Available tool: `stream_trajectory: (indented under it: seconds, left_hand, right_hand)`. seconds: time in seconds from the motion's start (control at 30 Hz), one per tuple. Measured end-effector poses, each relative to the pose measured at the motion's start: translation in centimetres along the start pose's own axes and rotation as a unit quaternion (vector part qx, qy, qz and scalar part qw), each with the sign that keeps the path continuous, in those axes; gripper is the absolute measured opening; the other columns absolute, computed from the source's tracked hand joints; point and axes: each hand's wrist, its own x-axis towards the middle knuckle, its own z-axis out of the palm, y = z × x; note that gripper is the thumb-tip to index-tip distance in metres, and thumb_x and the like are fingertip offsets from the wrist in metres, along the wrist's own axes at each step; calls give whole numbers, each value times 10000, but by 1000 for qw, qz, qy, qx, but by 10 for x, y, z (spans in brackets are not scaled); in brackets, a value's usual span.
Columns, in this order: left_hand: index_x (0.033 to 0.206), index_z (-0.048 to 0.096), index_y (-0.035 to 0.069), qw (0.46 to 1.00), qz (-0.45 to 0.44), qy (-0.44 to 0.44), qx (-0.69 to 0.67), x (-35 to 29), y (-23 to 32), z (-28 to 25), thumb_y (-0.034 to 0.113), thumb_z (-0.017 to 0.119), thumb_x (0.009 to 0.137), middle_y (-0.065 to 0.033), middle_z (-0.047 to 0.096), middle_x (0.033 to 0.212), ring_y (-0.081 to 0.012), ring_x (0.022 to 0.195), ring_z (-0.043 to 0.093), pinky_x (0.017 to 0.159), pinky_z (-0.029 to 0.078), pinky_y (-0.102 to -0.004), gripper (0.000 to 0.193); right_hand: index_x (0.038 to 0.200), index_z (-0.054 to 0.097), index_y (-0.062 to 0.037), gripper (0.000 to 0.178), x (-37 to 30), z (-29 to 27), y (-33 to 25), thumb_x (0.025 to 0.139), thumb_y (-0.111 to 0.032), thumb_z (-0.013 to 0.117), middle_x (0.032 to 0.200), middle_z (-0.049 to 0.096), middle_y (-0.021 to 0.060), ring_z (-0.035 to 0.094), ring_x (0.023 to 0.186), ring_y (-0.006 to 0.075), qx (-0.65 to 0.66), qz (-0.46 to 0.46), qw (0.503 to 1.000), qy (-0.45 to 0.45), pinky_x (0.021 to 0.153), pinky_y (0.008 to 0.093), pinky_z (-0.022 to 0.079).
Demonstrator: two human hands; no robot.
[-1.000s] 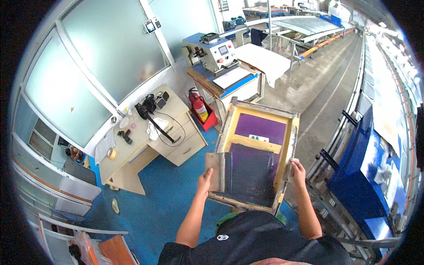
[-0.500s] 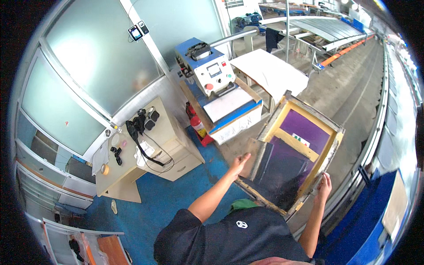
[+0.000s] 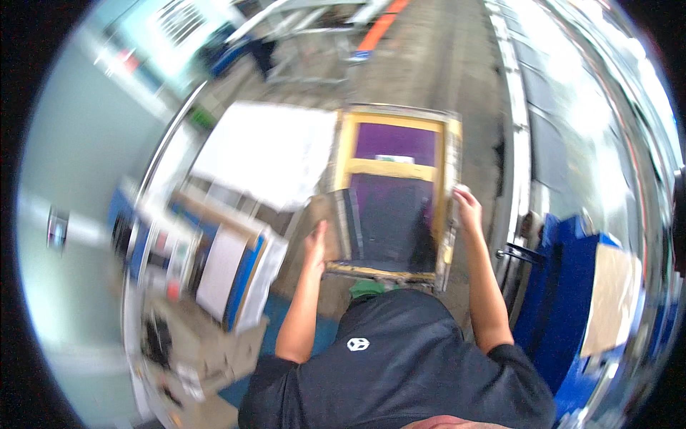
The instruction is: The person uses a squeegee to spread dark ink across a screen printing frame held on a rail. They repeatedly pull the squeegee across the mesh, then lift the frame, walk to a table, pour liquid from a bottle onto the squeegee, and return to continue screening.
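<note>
I hold a screen-printing frame [image 3: 449, 236] in front of my chest. Its purple mesh [image 3: 395, 141] is partly covered by a dark ink-stained area [image 3: 395, 222], and yellow strips run along the border and across the middle. A small white label [image 3: 394, 159] shows above the cross strip. At the frame's left side lies a brown wooden board [image 3: 330, 227] with a dark edge, perhaps a squeegee. My left hand [image 3: 314, 245] is closed on this board's outer side, its fingers partly hidden. My right hand [image 3: 468, 206] grips the frame's right rim.
A white-topped table [image 3: 268, 154] stands beyond the frame to the left. Nearer on that side are a blurred control machine [image 3: 168, 250] and a beige desk [image 3: 204, 350]. To the right are a blue cabinet [image 3: 568, 286] with a brown sheet [image 3: 611, 300] and a long metal rail [image 3: 513, 107].
My view has swung to the right, so the machine and desk slide to the left. The frame now sits squarer and nearer the middle, still held by both hands.
</note>
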Motion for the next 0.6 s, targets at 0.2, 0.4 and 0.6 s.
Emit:
stream_trajectory:
  seconds: [0.2, 0.4, 0.6]
  left_hand:
    - [1403, 509, -65, 995, -5, -85, -46, 143, 58, 108, 613, 633, 925, -167, 576, 1385, -265, 1258, 564, 1067, 445, -406, 839]
    - [1464, 439, -59, 990, 19, -140, 3, 246, 101, 184, 630, 629, 919, -189, 486, 1481, -282, 1349, 485, 1112, 395, -407, 899]
    - [1468, 417, -72, 981, 48, -180, 61, 318, 172, 318, 639, 638, 909, -183, 490, 1469, -288, 1317, 499, 1094, 413, -411, 932]
  right_hand:
    - [1096, 737, -24, 218, 135, 3, -27, 953, -165, 652, 1082, 724, 42, 630, 1041, 130, -46, 55, 996, 62, 956, 275, 452]
    - [1110, 700, -46, 192, 217, -8, -52, 963, -153, 637, 1039, 710, 40, 618, 1012, 104, 21, 60, 993, 101, 949, 285, 452]
    - [1168, 683, -78, 223, 302, -43, -64, 961, -147, 640, 1060, 709, 58, 605, 1052, 129, 97, 59, 969, 221, 974, 309, 441]
